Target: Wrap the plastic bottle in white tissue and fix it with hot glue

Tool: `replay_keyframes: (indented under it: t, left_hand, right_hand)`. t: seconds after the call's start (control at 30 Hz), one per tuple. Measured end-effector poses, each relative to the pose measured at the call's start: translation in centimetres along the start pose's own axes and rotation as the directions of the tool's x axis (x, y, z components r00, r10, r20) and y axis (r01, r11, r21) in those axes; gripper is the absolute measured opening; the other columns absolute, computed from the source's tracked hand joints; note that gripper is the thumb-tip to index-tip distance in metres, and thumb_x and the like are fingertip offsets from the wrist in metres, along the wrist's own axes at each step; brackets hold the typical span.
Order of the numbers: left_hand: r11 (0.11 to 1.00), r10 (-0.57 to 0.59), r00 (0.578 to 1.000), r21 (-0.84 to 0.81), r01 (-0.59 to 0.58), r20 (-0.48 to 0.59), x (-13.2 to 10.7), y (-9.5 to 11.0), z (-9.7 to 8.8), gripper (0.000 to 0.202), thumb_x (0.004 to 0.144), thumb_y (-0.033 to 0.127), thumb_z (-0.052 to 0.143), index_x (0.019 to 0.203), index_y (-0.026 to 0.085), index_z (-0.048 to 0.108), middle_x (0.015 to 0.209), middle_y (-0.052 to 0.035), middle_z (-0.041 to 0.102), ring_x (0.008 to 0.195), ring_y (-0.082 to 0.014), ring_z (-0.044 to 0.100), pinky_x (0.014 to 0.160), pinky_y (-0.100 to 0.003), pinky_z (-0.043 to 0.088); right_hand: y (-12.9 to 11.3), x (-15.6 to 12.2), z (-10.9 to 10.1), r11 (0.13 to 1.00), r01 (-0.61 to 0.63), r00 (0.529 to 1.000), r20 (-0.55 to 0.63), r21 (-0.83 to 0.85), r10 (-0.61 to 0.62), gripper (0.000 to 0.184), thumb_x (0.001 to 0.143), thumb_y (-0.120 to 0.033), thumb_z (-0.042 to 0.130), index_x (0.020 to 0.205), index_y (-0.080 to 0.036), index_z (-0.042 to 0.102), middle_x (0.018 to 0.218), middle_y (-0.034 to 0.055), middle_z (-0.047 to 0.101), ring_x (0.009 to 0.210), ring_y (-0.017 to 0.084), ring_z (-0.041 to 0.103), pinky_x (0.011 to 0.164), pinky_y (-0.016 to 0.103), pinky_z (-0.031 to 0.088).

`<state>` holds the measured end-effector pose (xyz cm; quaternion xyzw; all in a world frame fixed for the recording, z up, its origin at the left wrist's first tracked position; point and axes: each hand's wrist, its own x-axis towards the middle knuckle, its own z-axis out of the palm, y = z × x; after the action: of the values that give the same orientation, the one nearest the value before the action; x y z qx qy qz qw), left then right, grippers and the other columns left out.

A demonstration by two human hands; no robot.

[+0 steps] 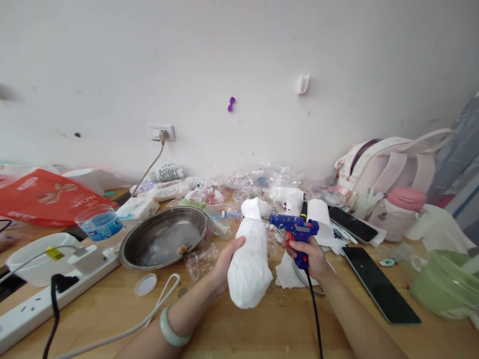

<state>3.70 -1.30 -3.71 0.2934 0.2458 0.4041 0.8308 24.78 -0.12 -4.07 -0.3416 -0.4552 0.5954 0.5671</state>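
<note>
Left forearm (149, 336) nearest the lens, smooth pale-green bangle (174, 327) round it. Left to right from there: hard white plastic power strip (28, 316) lies at a slant on the wood-grain surface (209, 326), plugs in it; round white tub (33, 274) just behind. Glossy red bag (52, 197) further back, then clear cup (99, 223) with a blue printed band. Shallow round metal basin (164, 239), dull sheen inside, small brown lump at its right side; flat translucent disc (145, 284) in front.

Left grip (221, 267) is wrapped round the white bundle (250, 269): creased, papery skin, bulbous rounded base, narrower top, held up mid-frame. Crumpled clear plastic (258, 179) behind.

Right grip (312, 255) is clamped on the blue glue gun (295, 227), finger at the red trigger. Nozzle points left at the bundle's upper end; can't tell if touching.

Right side: two flat glossy phones (379, 284), soft pink backpack (381, 164), jar with ribbed-looking pink lid (407, 198), translucent green container (441, 284).
</note>
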Motion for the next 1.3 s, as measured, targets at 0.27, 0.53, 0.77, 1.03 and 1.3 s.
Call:
replay_keyframes:
  t: [0.27, 0.53, 0.77, 1.03, 1.3]
  left_hand:
    - [1.000, 0.008, 0.977, 0.022, -0.003, -0.214, -0.2, 0.6, 1.5, 0.047, 0.080, 0.038, 0.051, 0.107, 0.001, 0.061, 0.088, -0.0186, 0.072, 0.081, -0.0270, 0.067, 0.078, -0.036, 0.049]
    - [0.997, -0.035, 0.965, 0.057, 0.052, -0.261, -0.1, 0.5, 1.6, 0.050, 0.082, 0.040, 0.049, 0.108, -0.001, 0.060, 0.079, -0.0169, 0.072, 0.069, -0.0240, 0.067, 0.071, -0.033, 0.051]
    - [0.998, -0.033, 0.963, 0.049, 0.048, -0.268, 0.0, 0.5, 1.6, 0.046, 0.083, 0.038, 0.047, 0.109, 0.001, 0.059, 0.085, -0.0161, 0.073, 0.070, -0.0217, 0.068, 0.073, -0.031, 0.052]
    - [0.995, -0.013, 0.965, 0.092, 0.038, -0.261, -0.4, 0.5, 1.3, 0.050, 0.084, 0.037, 0.046, 0.114, -0.002, 0.057, 0.088, -0.0186, 0.072, 0.079, -0.0261, 0.068, 0.075, -0.034, 0.052]
    - [0.999, -0.020, 0.975, 0.023, 0.026, -0.222, -0.6, 0.7, 1.6, 0.049, 0.084, 0.034, 0.040, 0.109, -0.004, 0.059, 0.086, -0.0208, 0.072, 0.080, -0.0278, 0.068, 0.077, -0.036, 0.051]
  right_hand:
    - [-0.5, -0.2, 0.2, 0.999, 0.033, 0.999, 0.034, -0.016, -0.032, 0.013, 0.063, -0.024, 0.071, 0.073, -0.015, 0.068, 0.066, 0.0027, 0.067, 0.046, 0.008, 0.044, 0.045, 0.022, 0.031]
    - [-0.9, 0.0, 0.3, 0.998, 0.052, 0.998, 0.022, -0.027, -0.052, 0.013, 0.062, -0.025, 0.070, 0.072, -0.016, 0.068, 0.066, 0.0030, 0.067, 0.044, 0.006, 0.043, 0.044, 0.021, 0.032]
    - [-0.8, 0.2, 0.3, 0.997, 0.018, 1.000, -0.002, -0.081, -0.018, 0.014, 0.061, -0.026, 0.072, 0.071, -0.016, 0.069, 0.065, 0.0024, 0.066, 0.045, 0.007, 0.042, 0.043, 0.022, 0.034]
    - [-0.4, 0.5, 0.0, 0.999, -0.013, 1.000, -0.018, -0.045, 0.012, 0.016, 0.059, -0.025, 0.072, 0.071, -0.016, 0.068, 0.064, 0.0027, 0.067, 0.043, 0.007, 0.043, 0.041, 0.022, 0.031]
    - [-0.4, 0.5, -0.1, 1.000, -0.010, 1.000, -0.026, -0.010, 0.010, 0.015, 0.058, -0.024, 0.071, 0.069, -0.015, 0.068, 0.061, 0.0029, 0.066, 0.041, 0.006, 0.043, 0.041, 0.021, 0.029]
